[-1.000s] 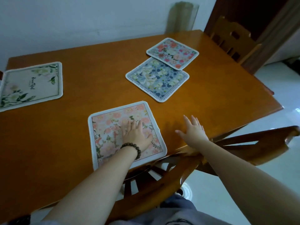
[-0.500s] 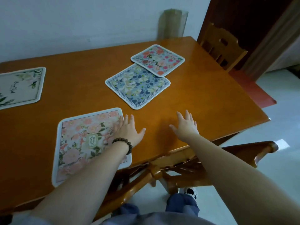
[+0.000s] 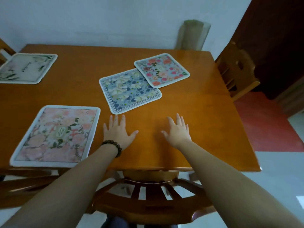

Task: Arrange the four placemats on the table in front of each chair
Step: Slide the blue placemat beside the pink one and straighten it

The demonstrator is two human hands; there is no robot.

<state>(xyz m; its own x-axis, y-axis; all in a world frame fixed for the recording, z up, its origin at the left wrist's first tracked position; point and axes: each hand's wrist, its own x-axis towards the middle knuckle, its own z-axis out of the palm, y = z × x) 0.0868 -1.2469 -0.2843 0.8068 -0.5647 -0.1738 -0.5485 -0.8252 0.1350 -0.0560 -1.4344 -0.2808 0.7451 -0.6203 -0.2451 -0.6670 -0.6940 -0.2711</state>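
head view: both of a person's hands hover flat over the bare wooden worktop (image 3: 205, 112), just on the near side of the blue floral placemat (image 3: 128, 91), the landmark here. the left hand (image 3: 117, 133) (beaded bracelet (image 3: 113, 146) at the wrist) and the right hand (image 3: 177, 131) have fingers spread wide and hold nothing. the red-flowered placemat (image 3: 162, 69) lies at the blue one's far right, its corner overlapping it. the pink placemat (image 3: 56, 135) sits to the blue one's near left, at the worktop's front edge, and the green-leaf placemat (image 3: 26, 68) lies well to its far left. a chair back (image 3: 148, 195) stands at the near edge, below the hands; another chair (image 3: 236, 69) waits to the right.

the mats look thin, light and limp, likely to slide easily on the polished wood; a pinch at a free corner or edge of the blue mat should lift it, though the overlapping red one may drag.

against half a second earlier, the left hand has left the pink mat's edge and both hands have moved over bare wood nearer the blue mat.
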